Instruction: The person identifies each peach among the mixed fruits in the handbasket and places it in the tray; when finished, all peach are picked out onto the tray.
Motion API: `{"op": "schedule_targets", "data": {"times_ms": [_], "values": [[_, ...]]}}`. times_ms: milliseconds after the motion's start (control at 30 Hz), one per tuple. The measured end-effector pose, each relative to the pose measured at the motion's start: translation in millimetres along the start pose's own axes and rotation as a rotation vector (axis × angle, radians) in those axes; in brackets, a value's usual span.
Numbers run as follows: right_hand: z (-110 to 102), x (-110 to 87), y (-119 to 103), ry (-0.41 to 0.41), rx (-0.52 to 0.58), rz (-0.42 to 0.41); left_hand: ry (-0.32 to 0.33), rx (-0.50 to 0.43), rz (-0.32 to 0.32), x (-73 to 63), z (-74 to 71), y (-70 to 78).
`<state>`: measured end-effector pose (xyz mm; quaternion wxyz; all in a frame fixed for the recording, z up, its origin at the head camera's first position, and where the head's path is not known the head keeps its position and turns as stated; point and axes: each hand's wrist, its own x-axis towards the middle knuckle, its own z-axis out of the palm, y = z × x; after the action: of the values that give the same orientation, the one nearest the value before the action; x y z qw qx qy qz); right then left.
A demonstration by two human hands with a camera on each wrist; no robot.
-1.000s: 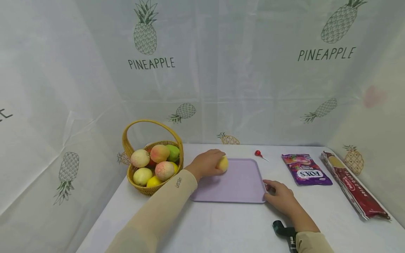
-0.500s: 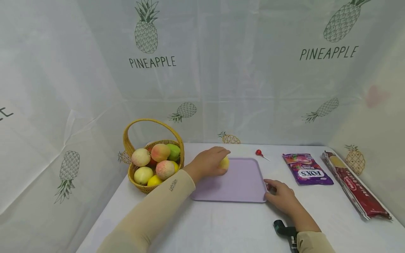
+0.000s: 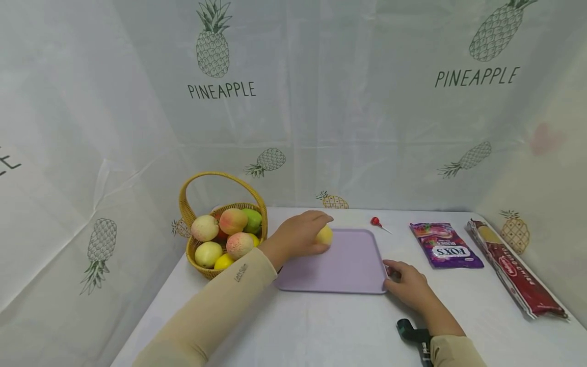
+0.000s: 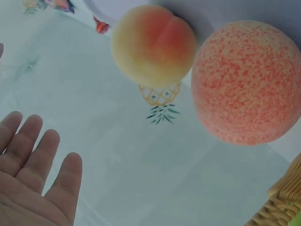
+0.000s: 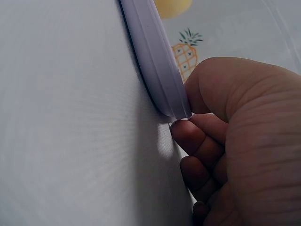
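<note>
On the lilac tray [image 3: 350, 265] sits a yellow-and-red peach [image 4: 153, 44], whose yellow side [image 3: 325, 235] peeks out past my left hand [image 3: 298, 235] in the head view. Beside it, a pink speckled peach [image 4: 247, 82] shows in the left wrist view; the hand hides it from the head camera. My left hand holds nothing, and its fingers [image 4: 40, 155] are extended and apart from both peaches. At the tray's front right corner, my right hand [image 3: 408, 286] pinches the rim [image 5: 160, 61] between thumb and fingers.
A wicker basket [image 3: 262, 201] of assorted fruit stands left of the tray. Behind the tray lies a red lollipop [image 3: 376, 221]. To the right are a purple Fox's candy bag [image 3: 445, 245] and a long red snack pack [image 3: 513, 267]. Pineapple-print curtains [image 3: 339, 112] enclose the table.
My left hand has loosened its hold on the peach, fingers straightening and rising slightly. The right hand stays at the tray corner.
</note>
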<state>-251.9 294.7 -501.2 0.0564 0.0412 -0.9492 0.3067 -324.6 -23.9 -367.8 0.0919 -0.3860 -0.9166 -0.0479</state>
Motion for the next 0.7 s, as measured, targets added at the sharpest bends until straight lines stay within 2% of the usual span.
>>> {"op": "schedule_targets", "data": {"times_ms": [233, 500, 700], "values": [[0.1, 0.0, -0.1, -0.007, 0.008, 0.009, 0.074, -0.011, 0.044, -12.0, -8.9, 2.7], [-0.2, 0.5, 0.5, -0.009, 0.013, 0.018, 0.142, -0.023, 0.065, -21.7, -16.6, 3.9], [-0.4, -0.4, 0.3, -0.021, 0.021, 0.029, 0.158, -0.047, 0.046, -31.3, -21.7, -0.3]]}}
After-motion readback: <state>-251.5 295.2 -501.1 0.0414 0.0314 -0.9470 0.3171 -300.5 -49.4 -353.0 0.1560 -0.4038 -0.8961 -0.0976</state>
